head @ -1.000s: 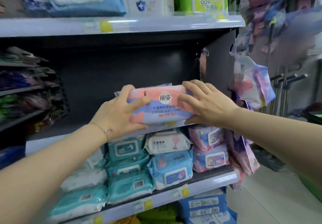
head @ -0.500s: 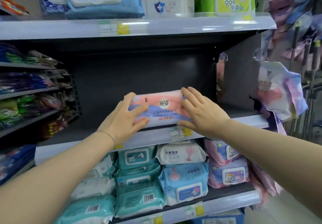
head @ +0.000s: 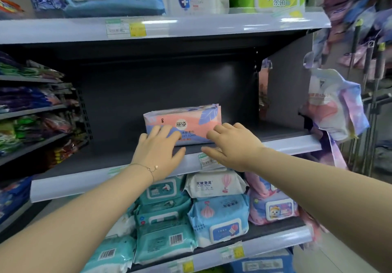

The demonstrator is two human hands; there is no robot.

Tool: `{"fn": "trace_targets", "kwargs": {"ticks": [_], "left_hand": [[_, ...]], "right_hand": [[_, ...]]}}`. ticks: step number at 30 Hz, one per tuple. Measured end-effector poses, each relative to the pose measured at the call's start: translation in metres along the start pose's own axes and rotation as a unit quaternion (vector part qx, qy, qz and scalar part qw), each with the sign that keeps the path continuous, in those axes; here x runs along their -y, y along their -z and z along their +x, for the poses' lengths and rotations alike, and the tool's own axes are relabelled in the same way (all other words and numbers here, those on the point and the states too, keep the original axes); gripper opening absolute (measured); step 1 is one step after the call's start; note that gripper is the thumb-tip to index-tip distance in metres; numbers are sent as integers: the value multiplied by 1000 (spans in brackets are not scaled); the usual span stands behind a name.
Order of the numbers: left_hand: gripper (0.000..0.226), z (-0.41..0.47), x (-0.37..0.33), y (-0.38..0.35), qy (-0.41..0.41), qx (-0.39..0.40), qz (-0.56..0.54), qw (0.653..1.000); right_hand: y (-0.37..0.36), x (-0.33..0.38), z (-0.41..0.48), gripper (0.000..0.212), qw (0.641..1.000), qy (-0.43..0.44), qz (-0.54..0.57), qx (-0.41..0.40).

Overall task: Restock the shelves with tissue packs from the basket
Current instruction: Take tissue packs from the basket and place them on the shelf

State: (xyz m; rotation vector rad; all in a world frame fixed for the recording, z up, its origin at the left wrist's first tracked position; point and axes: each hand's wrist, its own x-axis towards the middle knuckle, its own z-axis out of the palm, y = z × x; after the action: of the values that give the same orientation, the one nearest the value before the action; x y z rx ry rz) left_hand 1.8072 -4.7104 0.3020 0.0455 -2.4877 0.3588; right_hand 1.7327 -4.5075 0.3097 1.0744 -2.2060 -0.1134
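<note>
Since half a second ago: the tissue pack point(head: 186, 122) goes from the shelf lip to further back on the deck, and both hands slip from its ends down to its lower front face.

Pack now stands on its long edge on the middle shelf point(head: 95, 160), printed face outward, roughly centred, nothing beside it in that bay. Dark back panel well behind it.

Left hand point(head: 158, 148): fingers straight, lying flat on the pack's lower left front, not wrapped round it. Right hand point(head: 232, 145): fingers loosely bent at the lower right corner, thumb stretched over the price label point(head: 209, 160) on the rail. Grasping nothing; whether the tips actually touch the pack, cannot tell.

Step in hand, by my reading: placing, near its end; pack is set, hands releasing or giving a last nudge.

Next move calls for both hands to come off without tipping the pack, then a return to the basket, which is out of view. Wipe packs point(head: 218, 219) fill the shelf below.
</note>
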Motion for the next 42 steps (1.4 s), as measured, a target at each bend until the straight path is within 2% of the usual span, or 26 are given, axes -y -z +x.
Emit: {"fn": "trace_targets", "kwargs": {"ticks": [3, 8, 13, 19, 24, 26, 29, 34, 38, 42], "left_hand": [[50, -2, -29, 5, -81, -41, -18, 996], [30, -8, -89, -2, -156, -77, -22, 984], [25, -16, -150, -24, -187, -68, -42, 979], [45, -32, -231, -53, -201, 4, -121, 972], [55, -53, -303, -67, -287, 99, -213, 929], [57, -62, -328, -71, -316, 124, -234, 911], [60, -77, -364, -77, -350, 155, -248, 890], [54, -104, -408, -97, -359, 221, -283, 861], [47, -127, -435, -110, -378, 267, -302, 834], [44, -144, -448, -120, -387, 291, -305, 820]], "right_hand": [[-1, -2, -19, 39, 994, 69, -25, -84], [-9, -14, -68, 23, 992, 84, -18, -89], [-17, -39, -140, 24, 999, 20, -19, -31], [-30, -64, -236, 20, 994, -73, -35, 76], [-43, -65, -312, 31, 978, -163, -26, 129], [-50, -66, -343, 30, 970, -188, -20, 152], [-57, -67, -389, 26, 953, -230, 0, 198], [-66, -65, -460, 30, 914, -303, 27, 268], [-75, -55, -512, 35, 869, -362, 42, 335], [-87, -38, -561, 32, 820, -400, 53, 405]]}}
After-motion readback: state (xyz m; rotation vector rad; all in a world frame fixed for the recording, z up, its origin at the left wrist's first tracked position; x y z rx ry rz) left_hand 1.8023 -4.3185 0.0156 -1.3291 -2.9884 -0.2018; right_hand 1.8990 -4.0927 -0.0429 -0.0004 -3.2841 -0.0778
